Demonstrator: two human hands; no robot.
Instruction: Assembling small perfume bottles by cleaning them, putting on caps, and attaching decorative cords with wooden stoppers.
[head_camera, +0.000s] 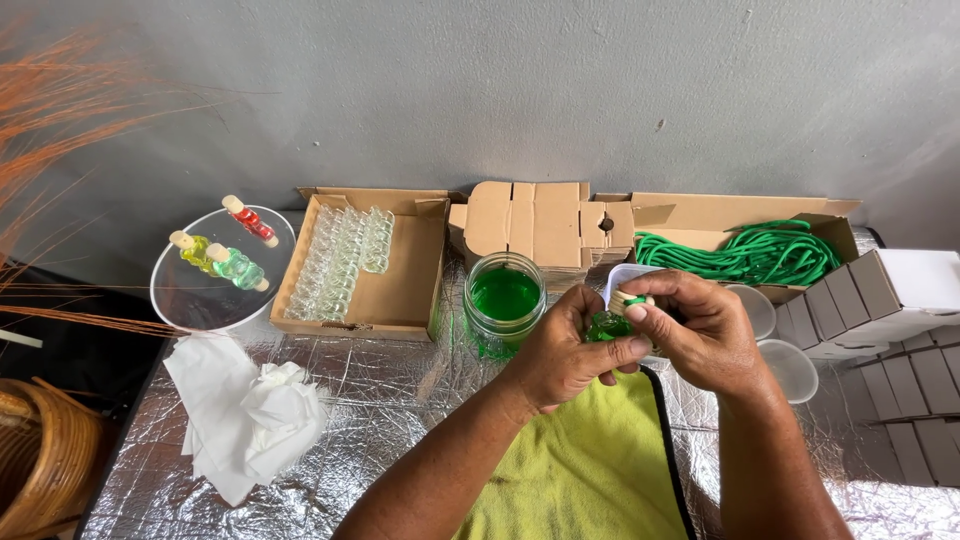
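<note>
Both hands meet just right of the round glass jar of green liquid (504, 296), which stands on the crinkled silver-foil worktop (400, 400). The left hand (560, 355) curls shut around a small glass bottle filled with green liquid (604, 326). The right hand (700, 335) pinches a pale wooden cap with a green cord (632, 299) at the bottle's top. Below the jar lies a yellow cloth (580, 470). Left of the jar sits an open cardboard box of empty clear bottles (345, 255); right of it, another box holds green cords (750, 255).
</note>
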